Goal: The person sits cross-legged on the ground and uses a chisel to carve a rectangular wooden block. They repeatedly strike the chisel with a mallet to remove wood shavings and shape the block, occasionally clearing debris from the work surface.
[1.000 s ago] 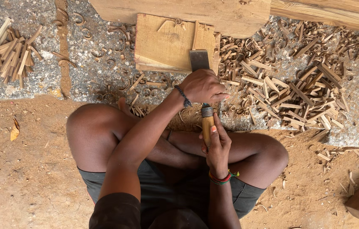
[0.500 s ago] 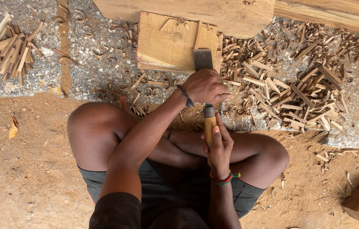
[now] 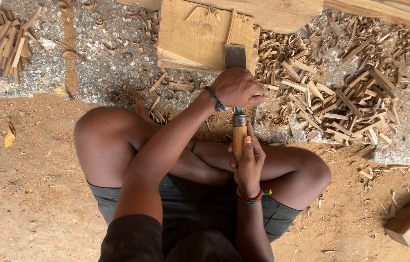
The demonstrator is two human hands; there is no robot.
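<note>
The right hand [image 3: 248,162] has its grip closed fully around the wooden handle of a chisel [image 3: 238,116]. The left hand [image 3: 238,88], at 12 o'clock from it, is curled down over the chisel's metal shank, fingers wrapped close. The broad blade rests on the near edge of a flat wooden board [image 3: 192,34] lying on the ground. Wood offcuts [image 3: 345,97] lie heaped at 3 o'clock of the board.

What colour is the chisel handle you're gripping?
Yellowish-orange wood with a metal ferrule, on the chisel handle in the right hand; head view.
</note>
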